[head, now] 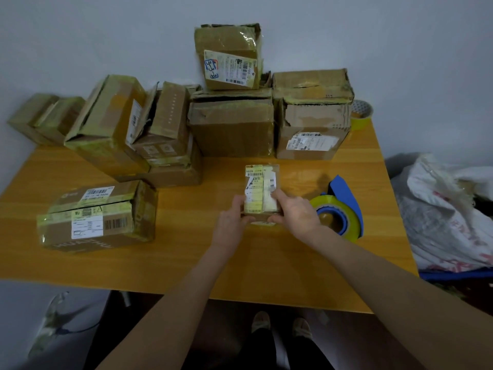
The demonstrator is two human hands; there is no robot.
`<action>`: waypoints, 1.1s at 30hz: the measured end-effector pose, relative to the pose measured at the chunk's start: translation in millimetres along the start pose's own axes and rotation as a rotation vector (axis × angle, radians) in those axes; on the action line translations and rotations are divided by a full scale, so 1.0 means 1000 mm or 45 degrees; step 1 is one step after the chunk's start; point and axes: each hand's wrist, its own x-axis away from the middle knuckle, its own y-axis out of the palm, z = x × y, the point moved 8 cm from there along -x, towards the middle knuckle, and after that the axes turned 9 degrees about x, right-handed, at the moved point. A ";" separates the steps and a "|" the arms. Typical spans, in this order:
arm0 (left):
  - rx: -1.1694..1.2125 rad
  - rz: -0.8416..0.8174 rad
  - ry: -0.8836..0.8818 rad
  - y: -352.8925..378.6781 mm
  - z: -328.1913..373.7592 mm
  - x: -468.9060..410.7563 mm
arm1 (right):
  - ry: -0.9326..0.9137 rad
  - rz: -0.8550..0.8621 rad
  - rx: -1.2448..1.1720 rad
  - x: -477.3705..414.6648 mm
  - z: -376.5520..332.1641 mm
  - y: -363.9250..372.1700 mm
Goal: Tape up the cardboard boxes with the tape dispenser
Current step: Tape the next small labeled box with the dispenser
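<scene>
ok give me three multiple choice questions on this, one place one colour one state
1. Where is the dispenser?
A. on the table, right of the small box
B. on top of the stacked boxes
C. on the floor

2. What colour is the dispenser's frame?
A. red
B. blue
C. black

3. How is the small box held?
A. not at all, it lies untouched
B. by one hand alone
C. by both hands

Answers:
1 A, it lies on the table right beside the right hand.
2 B, its handle and hub are blue around the yellowish roll.
3 C, the left hand and the right hand grip the box's near end from either side.
</scene>
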 end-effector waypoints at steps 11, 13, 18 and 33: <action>-0.119 0.039 -0.090 -0.018 0.008 -0.009 | 0.038 -0.108 -0.347 0.009 -0.012 0.013; -0.153 0.082 -0.047 -0.027 0.016 -0.018 | -0.078 -0.177 -0.510 0.017 -0.027 0.017; -0.563 -0.235 -0.017 -0.008 0.020 -0.027 | 0.050 0.085 -0.460 0.024 0.004 -0.016; 0.001 -0.050 -0.078 -0.006 0.019 0.002 | 0.206 -0.007 -0.475 0.005 0.008 0.002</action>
